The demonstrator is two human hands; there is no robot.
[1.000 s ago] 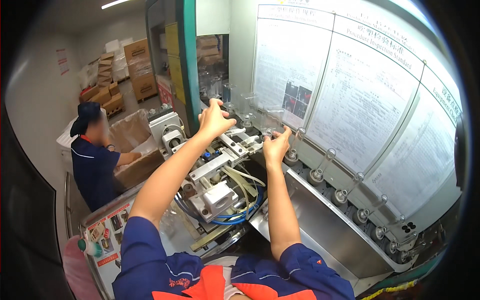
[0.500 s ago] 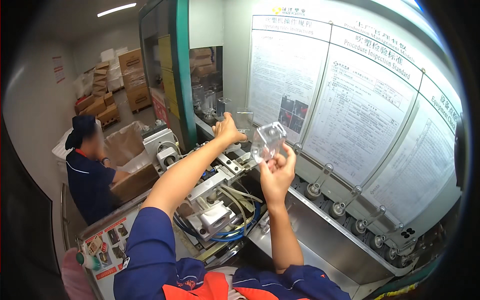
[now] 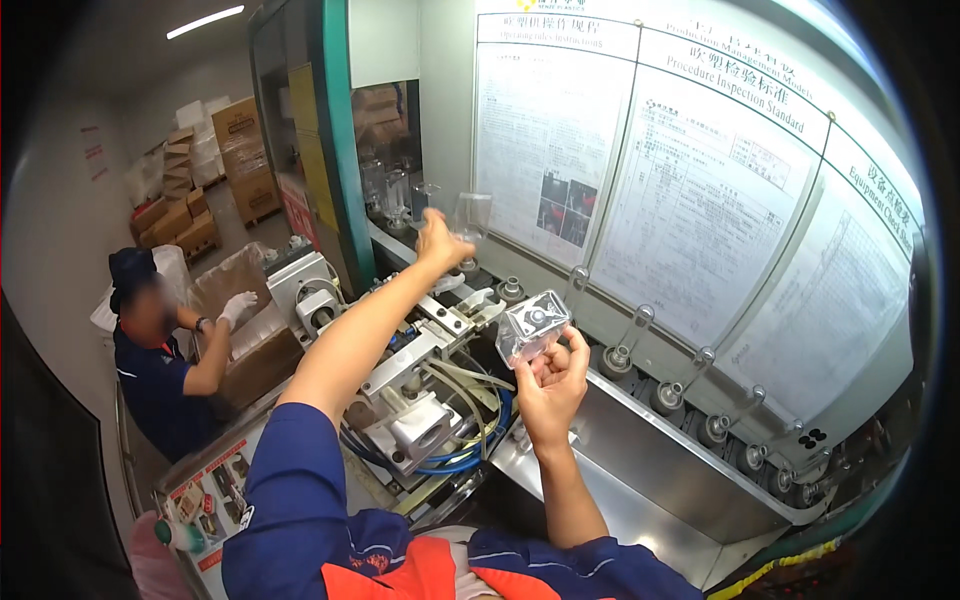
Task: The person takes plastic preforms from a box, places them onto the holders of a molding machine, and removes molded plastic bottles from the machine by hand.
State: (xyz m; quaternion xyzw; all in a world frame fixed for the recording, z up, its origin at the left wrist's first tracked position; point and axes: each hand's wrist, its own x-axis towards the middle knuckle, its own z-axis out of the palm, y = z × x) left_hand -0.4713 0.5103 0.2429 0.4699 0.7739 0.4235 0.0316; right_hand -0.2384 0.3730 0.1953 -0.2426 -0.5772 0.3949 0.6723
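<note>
Clear square bottle (image 3: 531, 326) held up in the right hand (image 3: 552, 385), its fingers closed around the base.

The left hand (image 3: 437, 243) grips a second clear bottle (image 3: 470, 216) near the conveyor spindles (image 3: 615, 355); either light fingertip hold could slip, dropping a bottle into the steel trough (image 3: 650, 470).

The room is evenly and brightly lit from overhead; a fluorescent tube (image 3: 205, 21) glows white near the top left, and the laminated wall sheets (image 3: 700, 190) wash pale with soft glare toward the upper right. Shadows are weak, pooling only under the steel trough (image 3: 660, 480). The fisheye bends every straight edge (the green frame (image 3: 335, 130) bows noticeably) and a black vignette rings the corners. Focus holds centrally; the far cardboard boxes (image 3: 240, 150) look soft.
</note>
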